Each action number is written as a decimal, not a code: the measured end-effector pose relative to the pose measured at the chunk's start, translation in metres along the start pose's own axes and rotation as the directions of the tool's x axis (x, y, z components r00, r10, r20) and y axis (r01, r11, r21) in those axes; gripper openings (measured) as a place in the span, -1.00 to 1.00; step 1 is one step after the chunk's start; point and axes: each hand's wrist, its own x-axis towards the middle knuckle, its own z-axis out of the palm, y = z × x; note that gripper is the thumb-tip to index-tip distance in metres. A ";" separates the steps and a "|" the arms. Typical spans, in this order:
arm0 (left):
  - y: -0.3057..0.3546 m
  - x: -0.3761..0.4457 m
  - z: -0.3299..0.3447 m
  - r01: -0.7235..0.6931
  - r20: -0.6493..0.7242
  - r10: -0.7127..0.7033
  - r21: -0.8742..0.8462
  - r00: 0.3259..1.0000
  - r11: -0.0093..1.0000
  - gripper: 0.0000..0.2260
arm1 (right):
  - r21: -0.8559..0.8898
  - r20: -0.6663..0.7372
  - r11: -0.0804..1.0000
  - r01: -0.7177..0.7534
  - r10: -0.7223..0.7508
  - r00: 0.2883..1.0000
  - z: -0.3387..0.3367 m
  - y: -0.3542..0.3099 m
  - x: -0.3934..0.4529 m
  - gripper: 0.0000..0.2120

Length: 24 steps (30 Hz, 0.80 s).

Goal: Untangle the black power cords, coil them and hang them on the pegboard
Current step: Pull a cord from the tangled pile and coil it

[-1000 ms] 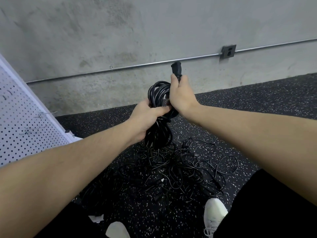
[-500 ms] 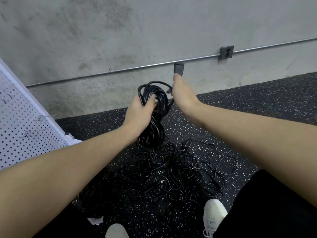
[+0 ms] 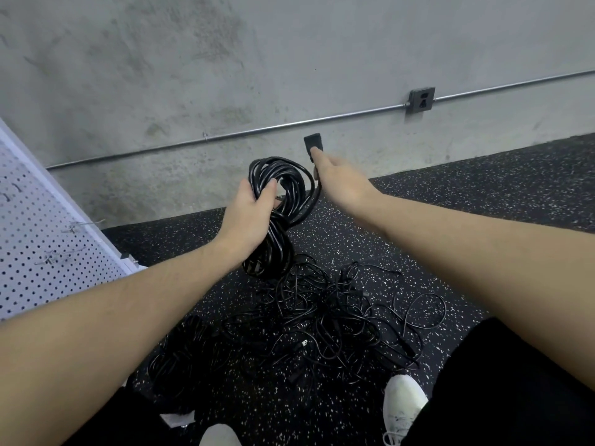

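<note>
My left hand [image 3: 249,214] grips a thick coil of black power cord [image 3: 283,194], held upright above the floor. A short free end runs from the coil to my right hand [image 3: 338,178], which pinches it just below the black plug [image 3: 314,143]; the plug sticks up past my fingertips. Below the coil, a loose tangle of black cords [image 3: 325,317] is spread on the speckled floor. A second bundled cord [image 3: 183,358] lies on the floor at the lower left. The white pegboard [image 3: 42,252] with metal hooks [image 3: 83,225] leans at the left.
A concrete wall with a metal conduit [image 3: 289,123] and an outlet box [image 3: 421,99] stands straight ahead. My white shoes [image 3: 404,402] and dark trouser legs are at the bottom edge, next to the tangle. Black speckled rubber flooring [image 3: 483,194] extends to the right.
My right hand has moved off the coil to the right, drawing the plug end out. The left hand has shifted the coil left and slightly down.
</note>
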 end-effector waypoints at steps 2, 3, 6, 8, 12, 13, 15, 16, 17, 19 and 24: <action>-0.001 0.006 -0.003 0.022 -0.042 -0.022 0.005 0.999 1.000 -0.87 | -0.003 -0.081 0.992 0.124 -0.124 0.989 0.001 0.000 -0.003 -0.52; -0.001 0.010 -0.004 0.027 -0.066 -0.027 0.003 0.997 1.000 -0.86 | 0.023 -0.090 0.983 0.184 -0.182 0.979 0.003 -0.002 -0.005 -0.52; -0.001 0.017 -0.010 0.037 -0.122 -0.037 -0.004 0.992 0.999 -0.83 | 0.164 0.129 0.964 0.207 -0.229 0.965 0.004 -0.010 -0.013 -0.53; -0.006 0.019 -0.014 0.034 -0.132 -0.032 0.011 0.991 0.999 -0.83 | 0.082 0.318 0.984 0.158 -0.176 0.932 0.006 -0.014 -0.016 -0.53; -0.009 0.016 -0.014 0.020 -0.101 -0.013 0.069 0.995 0.997 -0.75 | 0.005 0.391 0.999 0.041 -0.040 0.920 0.008 -0.015 -0.015 -0.57; -0.008 0.015 -0.013 0.022 -0.102 -0.015 0.071 0.995 0.997 -0.75 | 0.010 0.384 1.000 0.021 -0.023 0.923 0.009 -0.015 -0.013 -0.58; -0.007 0.014 -0.011 0.022 -0.110 -0.017 0.037 0.994 0.999 -0.75 | 0.006 0.380 1.000 -0.014 0.011 0.925 0.011 -0.016 -0.012 -0.59; -0.006 0.014 -0.012 0.022 -0.110 -0.019 0.020 0.994 1.000 -0.74 | -0.001 0.377 1.000 -0.028 0.027 0.926 0.012 -0.017 -0.011 -0.60; -0.007 0.014 -0.013 0.022 -0.107 -0.020 0.017 0.994 1.000 -0.73 | -0.007 0.371 0.999 -0.044 0.043 0.928 0.013 -0.017 -0.011 -0.61; -0.008 0.013 -0.014 0.022 -0.087 -0.016 0.063 0.996 0.998 -0.73 | -0.019 0.361 0.996 -0.082 0.083 0.929 0.015 -0.016 -0.010 -0.63; -0.008 0.009 -0.014 -0.044 0.017 0.042 0.118 0.999 0.992 -0.82 | -0.065 0.265 0.987 -0.145 0.157 0.951 0.018 -0.015 -0.006 -0.63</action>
